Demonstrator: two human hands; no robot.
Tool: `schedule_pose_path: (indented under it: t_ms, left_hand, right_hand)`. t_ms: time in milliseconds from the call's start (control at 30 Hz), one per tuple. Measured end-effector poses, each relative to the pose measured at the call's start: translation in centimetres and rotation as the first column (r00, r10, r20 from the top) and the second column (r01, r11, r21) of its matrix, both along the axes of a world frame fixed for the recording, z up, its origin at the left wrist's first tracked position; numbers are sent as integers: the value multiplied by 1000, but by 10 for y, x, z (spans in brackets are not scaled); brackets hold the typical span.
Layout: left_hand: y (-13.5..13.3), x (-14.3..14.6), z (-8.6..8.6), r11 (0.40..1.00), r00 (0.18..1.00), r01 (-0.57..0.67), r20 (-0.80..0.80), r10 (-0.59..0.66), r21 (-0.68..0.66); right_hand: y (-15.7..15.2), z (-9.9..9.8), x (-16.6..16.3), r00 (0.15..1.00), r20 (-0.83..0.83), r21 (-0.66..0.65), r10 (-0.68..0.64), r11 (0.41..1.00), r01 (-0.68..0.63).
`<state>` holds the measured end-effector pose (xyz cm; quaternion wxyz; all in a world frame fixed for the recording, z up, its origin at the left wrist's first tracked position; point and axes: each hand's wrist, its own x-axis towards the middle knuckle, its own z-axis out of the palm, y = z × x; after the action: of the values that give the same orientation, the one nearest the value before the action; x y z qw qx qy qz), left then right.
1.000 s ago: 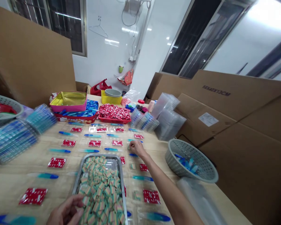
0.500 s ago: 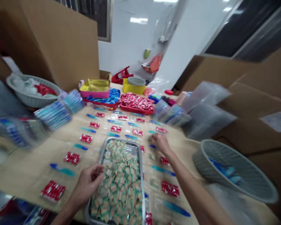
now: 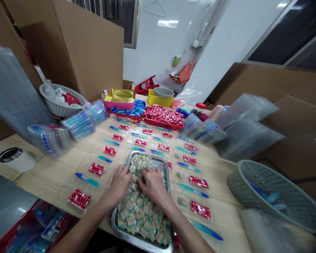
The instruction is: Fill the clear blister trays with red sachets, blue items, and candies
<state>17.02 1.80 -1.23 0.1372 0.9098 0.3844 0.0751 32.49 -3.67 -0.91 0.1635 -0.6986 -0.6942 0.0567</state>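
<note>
A metal tray [image 3: 165, 165] heaped with small striped wrapped candies [image 3: 143, 214] sits at the table's near edge. Both my hands are down in the candies near the tray's far end. My left hand [image 3: 120, 184] rests on the left side with its fingers curled into the pile. My right hand [image 3: 152, 184] lies beside it, fingers bent and closed among the candies. What either hand holds is hidden. Around the tray lie rows of clear packets holding red sachets [image 3: 96, 169] and blue pens [image 3: 87, 180].
A grey basket [image 3: 274, 196] with blue items stands at the right. Stacks of clear packs [image 3: 79, 124], a white basket [image 3: 61, 102], a pink tin [image 3: 119, 98] and a red tray of sachets [image 3: 164, 116] line the back. Cardboard boxes surround the table.
My right hand has drawn back from the packets at the tray's right into the candy tray. My left hand has moved further up into the tray. The camera has shifted right and down.
</note>
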Motion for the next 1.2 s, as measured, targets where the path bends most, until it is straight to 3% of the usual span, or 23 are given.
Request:
schedule_pose_path:
  t_ms: [100, 367, 467, 567, 667, 767, 900, 1033, 1200]
  left_hand:
    - [3, -4, -5, 999, 996, 0, 94, 4, -45]
    - [18, -13, -10, 985, 960, 115, 269, -77, -127]
    - [23, -14, -12, 978, 956, 165, 266, -127, -126]
    - [26, -14, -15, 972, 954, 202, 249, -167, -119]
    - [27, -13, -17, 974, 959, 198, 228, -170, -108]
    - [27, -12, -15, 976, 963, 193, 211, -168, -103]
    - [26, -9, -9, 974, 966, 199, 187, -176, -111]
    - [28, -4, -7, 967, 966, 214, 177, -188, -141]
    - [33, -2, -6, 962, 960, 179, 250, -124, -209]
  right_hand:
    - [0, -6, -9, 1000, -8, 0, -20, 1000, 20]
    - [-2, 0, 6, 910, -414, -70, -18, 997, -12]
    - [7, 6, 5, 922, -376, -56, 96, 990, -126]
    - [20, 9, 1, 937, -223, -89, 269, 952, -294]
    - [26, 7, -1, 935, -122, -109, 332, 932, -345]
    - [21, 5, 3, 940, -160, -65, 302, 947, -315]
    - [5, 2, 11, 921, -352, 2, 166, 984, -176]
    - [-9, -4, 19, 839, -543, -2, 18, 1000, -22]
    - [-18, -7, 19, 746, -665, 3, -44, 998, 62]
